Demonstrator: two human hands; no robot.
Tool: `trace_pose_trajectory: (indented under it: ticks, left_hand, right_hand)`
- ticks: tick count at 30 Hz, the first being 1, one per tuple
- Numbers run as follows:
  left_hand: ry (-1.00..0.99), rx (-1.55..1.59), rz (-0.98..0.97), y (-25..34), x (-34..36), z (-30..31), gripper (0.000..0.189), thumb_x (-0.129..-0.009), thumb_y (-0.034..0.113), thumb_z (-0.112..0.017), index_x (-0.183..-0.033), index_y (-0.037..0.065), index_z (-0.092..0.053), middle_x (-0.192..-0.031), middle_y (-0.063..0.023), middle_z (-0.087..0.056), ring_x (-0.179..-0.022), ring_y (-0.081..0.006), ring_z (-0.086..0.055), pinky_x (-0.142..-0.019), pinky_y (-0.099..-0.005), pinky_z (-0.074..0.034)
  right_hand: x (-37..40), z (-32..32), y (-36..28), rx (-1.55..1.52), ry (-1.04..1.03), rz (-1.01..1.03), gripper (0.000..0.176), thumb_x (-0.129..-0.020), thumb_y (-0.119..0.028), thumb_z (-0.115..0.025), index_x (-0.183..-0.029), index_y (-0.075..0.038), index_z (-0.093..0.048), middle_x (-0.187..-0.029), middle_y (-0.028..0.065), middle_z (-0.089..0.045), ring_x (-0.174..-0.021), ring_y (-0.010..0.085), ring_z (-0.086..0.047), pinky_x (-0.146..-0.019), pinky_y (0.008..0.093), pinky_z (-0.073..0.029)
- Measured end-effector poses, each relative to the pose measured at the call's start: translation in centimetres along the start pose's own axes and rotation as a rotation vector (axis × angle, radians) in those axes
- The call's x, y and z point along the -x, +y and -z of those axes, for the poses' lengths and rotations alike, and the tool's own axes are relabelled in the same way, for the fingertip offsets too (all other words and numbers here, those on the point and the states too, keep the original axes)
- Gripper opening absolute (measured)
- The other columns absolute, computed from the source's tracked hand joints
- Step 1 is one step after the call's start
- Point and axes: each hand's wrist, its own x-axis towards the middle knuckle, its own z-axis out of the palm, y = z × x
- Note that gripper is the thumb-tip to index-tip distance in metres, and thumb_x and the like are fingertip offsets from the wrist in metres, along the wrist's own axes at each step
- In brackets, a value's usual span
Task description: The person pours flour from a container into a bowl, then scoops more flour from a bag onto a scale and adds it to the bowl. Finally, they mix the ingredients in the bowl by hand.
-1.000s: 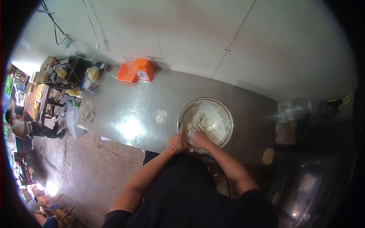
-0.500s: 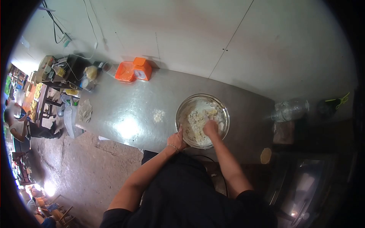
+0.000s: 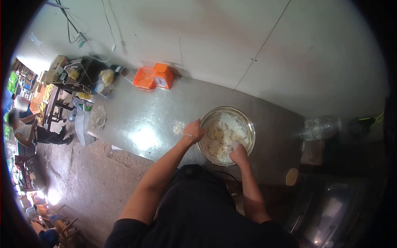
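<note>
A round metal bowl [image 3: 253, 131] stands on the steel table, holding white flour and crumbly, pale yellow dough [image 3: 225, 142]. My left hand [image 3: 195, 129], with a bracelet at the wrist, is closed on the bowl's left rim. Inside the bowl, at the near right, my right hand [image 3: 238, 154] is curled into a fist against the dough. Its fingertips look whitish and are partly hidden in the mix. A small patch of pale crumbs [image 3: 178, 127] lies on the table, just left of my left hand.
An orange kitchen scale [image 3: 162, 77] and tray [image 3: 144, 77] stand against the wall. To the right are a large clear plastic bottle [image 3: 321, 128] and a round tan piece [image 3: 292, 177]. A crumpled pale sheet [image 3: 98, 117] lies at the table's left end. People work far left.
My left hand has slid farther up the bowl's left rim. My right hand has drawn back from mid-bowl toward its near right side. The whole view has shifted slightly.
</note>
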Motion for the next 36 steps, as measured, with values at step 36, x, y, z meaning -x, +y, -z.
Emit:
trace_pose_trajectory:
  ticks: [36]
  left_hand:
    - [0.675,1.393,0.662,-22.3,17.4,10.5,0.008,-0.079,-0.005,-0.063,-0.083,-0.004,-0.069,-0.073,-0.007,-0.063,-0.064,-0.019,-0.063,-0.057,-0.0373,-0.058]
  right_hand:
    - [-10.6,-9.9,-30.2,-0.052,-0.402,0.568,0.055,-0.083,-0.027,-0.074,-0.127,0.003,-0.065,-0.131,0.0326,-0.061,-0.127,0.047,-0.055,-0.111,0.0469,-0.044]
